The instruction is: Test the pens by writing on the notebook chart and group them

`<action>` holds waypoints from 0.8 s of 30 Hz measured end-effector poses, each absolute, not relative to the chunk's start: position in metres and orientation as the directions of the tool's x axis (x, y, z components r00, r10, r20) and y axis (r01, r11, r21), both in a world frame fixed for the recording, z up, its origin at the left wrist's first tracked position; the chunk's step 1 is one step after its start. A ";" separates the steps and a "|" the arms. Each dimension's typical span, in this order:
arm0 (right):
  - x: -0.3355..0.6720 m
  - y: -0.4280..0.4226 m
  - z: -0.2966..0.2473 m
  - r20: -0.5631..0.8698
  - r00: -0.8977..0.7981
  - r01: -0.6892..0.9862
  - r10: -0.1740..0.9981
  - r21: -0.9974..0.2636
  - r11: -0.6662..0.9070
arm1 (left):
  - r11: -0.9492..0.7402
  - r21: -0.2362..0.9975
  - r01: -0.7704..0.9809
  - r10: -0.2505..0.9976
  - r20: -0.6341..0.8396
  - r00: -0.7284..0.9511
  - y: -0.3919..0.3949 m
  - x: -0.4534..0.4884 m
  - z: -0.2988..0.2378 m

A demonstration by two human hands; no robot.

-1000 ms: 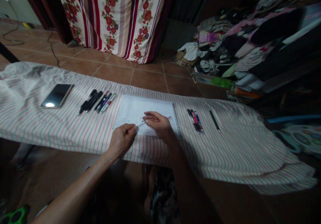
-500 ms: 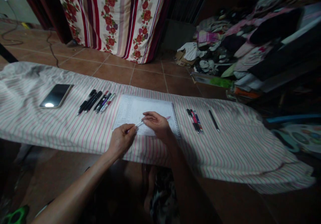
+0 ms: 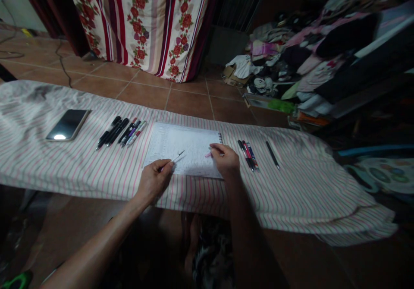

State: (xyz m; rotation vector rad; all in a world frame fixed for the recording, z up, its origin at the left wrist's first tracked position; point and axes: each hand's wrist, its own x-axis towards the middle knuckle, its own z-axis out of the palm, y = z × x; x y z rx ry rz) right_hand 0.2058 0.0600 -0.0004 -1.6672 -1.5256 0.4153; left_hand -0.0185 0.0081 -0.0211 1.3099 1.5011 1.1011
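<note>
My left hand (image 3: 157, 177) is closed in a pinch on a thin, pale pen refill (image 3: 178, 155), whose dark tip points up and right over the page. Under both hands lies a spiral notebook (image 3: 184, 133) with faint writing on its open sheet. At the notebook's right side, my right hand (image 3: 226, 159) has its fingers bent and closed around a pink pen part (image 3: 208, 154). Only one end of that part shows; the rest is hidden by the fingers.
Several pens and markers (image 3: 121, 131) lie left of the notebook, with a phone (image 3: 68, 125) beyond them. To the right are a few pens (image 3: 248, 155) and a single black pen (image 3: 272, 154). A striped cloth (image 3: 307, 185) covers the table. Piled clothes (image 3: 271, 60) stand behind.
My right hand has left the refill and moved right, down to the pink pen part on the notebook. My left hand still holds the refill, its tip now exposed.
</note>
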 end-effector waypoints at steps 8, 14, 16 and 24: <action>0.208 0.057 -0.006 0.192 0.167 0.881 0.967 -0.470 -0.059 | 0.085 0.962 0.259 0.993 -0.060 -0.103 0.007 -0.017 -0.023; 0.203 0.058 -0.013 0.204 0.167 0.899 0.965 -0.433 -0.064 | 0.078 0.966 0.246 0.992 -0.052 -0.113 0.007 -0.016 -0.026; 0.198 0.057 -0.014 0.247 0.188 0.915 0.951 -0.396 -0.078 | 0.080 0.968 0.238 0.992 -0.054 -0.116 0.007 -0.016 -0.027; 0.191 0.055 -0.010 0.231 0.317 0.871 0.920 -0.456 -0.185 | 0.082 0.970 0.230 0.993 -0.060 -0.101 0.007 -0.016 -0.025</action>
